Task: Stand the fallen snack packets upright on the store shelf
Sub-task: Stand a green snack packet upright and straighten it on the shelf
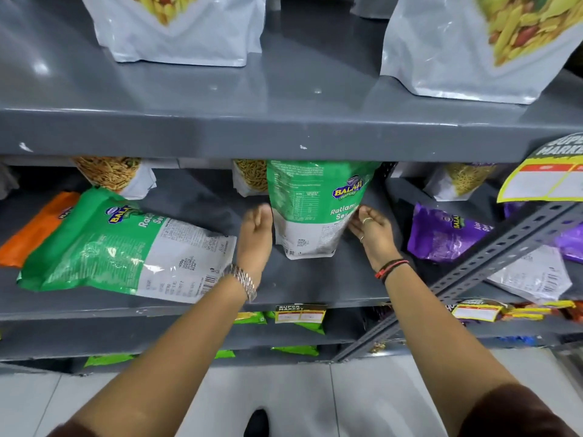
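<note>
Both hands, left hand (pixel 256 230) and right hand (pixel 372 230), flank the green packet (pixel 310 209) mid-frame, each grip pressing its side to steady it upright on the shelf (pixel 315 285).

Single head-worn wide-angle view, facing forward and down, close to the grey middle shelf (pixel 315 279), forearms reaching in from below, floor tiles (pixel 362 405) at bottom edge
</note>
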Demonstrator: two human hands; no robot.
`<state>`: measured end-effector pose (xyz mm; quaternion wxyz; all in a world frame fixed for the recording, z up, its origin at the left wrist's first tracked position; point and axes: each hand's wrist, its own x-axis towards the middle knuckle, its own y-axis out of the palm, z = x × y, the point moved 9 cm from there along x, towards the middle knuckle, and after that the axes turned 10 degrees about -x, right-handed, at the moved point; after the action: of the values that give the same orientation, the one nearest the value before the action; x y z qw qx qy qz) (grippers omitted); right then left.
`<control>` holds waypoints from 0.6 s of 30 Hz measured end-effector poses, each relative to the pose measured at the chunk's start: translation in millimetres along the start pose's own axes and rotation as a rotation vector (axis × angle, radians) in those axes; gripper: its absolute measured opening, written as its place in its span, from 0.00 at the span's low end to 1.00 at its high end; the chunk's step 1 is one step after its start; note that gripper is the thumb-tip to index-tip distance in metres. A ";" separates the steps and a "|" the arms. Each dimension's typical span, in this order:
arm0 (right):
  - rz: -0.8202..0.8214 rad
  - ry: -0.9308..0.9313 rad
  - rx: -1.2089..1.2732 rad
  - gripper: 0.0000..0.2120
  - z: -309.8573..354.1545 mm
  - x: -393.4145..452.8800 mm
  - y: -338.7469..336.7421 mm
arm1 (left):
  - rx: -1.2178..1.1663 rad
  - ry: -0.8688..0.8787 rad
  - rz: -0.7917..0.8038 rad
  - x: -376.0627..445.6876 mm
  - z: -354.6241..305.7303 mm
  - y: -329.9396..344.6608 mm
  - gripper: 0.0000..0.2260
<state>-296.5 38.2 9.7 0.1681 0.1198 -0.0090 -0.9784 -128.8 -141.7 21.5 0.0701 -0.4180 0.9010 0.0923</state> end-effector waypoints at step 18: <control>-0.026 -0.018 -0.282 0.08 -41.5 -55.9 5.4 | -0.039 -0.232 -0.061 -25.4 44.6 32.2 0.26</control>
<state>-233.7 52.6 -17.4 0.1702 0.0862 0.1287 -0.9731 -135.0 -92.5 -13.2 0.1687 -0.4330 0.8717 0.1553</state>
